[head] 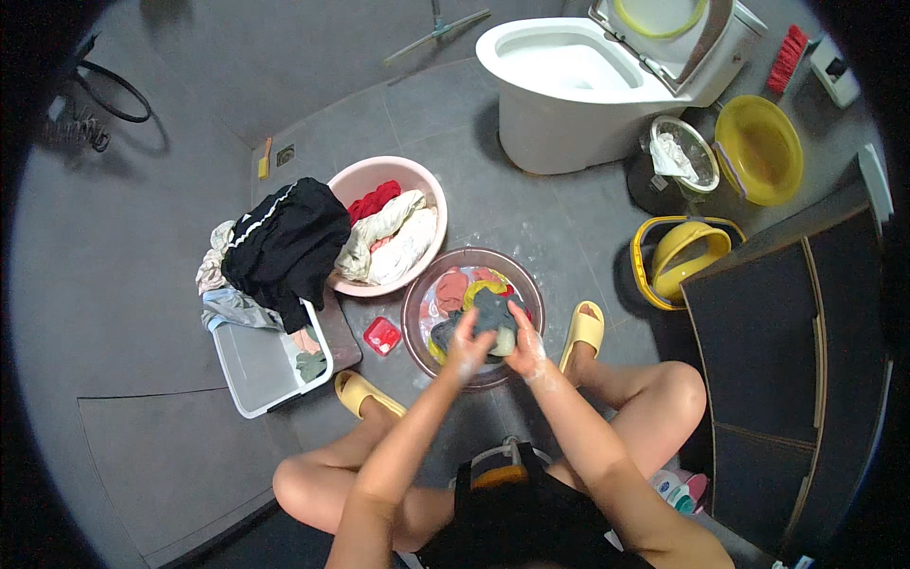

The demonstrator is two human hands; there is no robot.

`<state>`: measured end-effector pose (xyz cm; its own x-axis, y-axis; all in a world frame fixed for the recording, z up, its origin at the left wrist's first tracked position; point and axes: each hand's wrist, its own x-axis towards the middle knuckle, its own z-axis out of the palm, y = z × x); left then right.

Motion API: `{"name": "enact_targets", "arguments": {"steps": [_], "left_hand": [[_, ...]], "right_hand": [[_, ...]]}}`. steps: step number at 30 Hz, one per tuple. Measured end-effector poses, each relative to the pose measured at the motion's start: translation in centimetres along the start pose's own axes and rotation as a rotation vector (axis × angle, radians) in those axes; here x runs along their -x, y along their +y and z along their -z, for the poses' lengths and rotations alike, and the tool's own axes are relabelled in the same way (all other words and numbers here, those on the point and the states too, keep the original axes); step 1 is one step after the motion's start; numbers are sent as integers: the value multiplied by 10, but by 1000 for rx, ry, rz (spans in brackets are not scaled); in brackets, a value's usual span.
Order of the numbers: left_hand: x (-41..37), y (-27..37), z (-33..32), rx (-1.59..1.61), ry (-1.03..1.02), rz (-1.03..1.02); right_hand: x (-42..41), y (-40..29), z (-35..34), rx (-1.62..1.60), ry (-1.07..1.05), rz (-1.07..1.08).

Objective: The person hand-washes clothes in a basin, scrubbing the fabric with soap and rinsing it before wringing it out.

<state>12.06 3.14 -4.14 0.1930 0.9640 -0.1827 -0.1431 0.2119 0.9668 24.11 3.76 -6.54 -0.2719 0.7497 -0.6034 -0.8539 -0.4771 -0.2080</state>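
A round brown basin (410, 313) with soapy water and wet clothes stands on the floor between my feet. Over it, my right hand (527, 348) is closed on the side of a dark grey-green cloth (495, 313), with suds on the wrist. My left hand (470, 346) is at the cloth's near left side, fingers apart; whether it grips the fabric I cannot tell. A pale piece (504, 342) shows between the hands. Pink (451, 290), yellow and red fabrics lie in the basin. A red soap dish (382, 336) sits on the floor left of it.
A pink basin (440, 206) of clothes touches the brown one. Left of it, a clear plastic bin (245, 384) stands with black clothing (288, 242) heaped over its far side. A toilet (561, 121), a trash bin (686, 153), a yellow-rimmed bucket (642, 267) and a dark cabinet (753, 355) stand beyond and right.
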Motion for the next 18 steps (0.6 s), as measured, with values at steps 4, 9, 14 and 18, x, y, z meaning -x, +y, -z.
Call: {"name": "enact_targets", "arguments": {"steps": [4,9,14,18], "left_hand": [[30,26,-26,-830,-63,-352],[26,37,-28,-660,198,-461],[6,40,-20,154,139,7],[29,-8,-25,-377,344,-236]], "right_hand": [[19,10,-9,-132,-407,17],[39,33,-8,212,-276,134],[58,33,-53,409,-21,292],[55,28,-66,496,36,365]]}}
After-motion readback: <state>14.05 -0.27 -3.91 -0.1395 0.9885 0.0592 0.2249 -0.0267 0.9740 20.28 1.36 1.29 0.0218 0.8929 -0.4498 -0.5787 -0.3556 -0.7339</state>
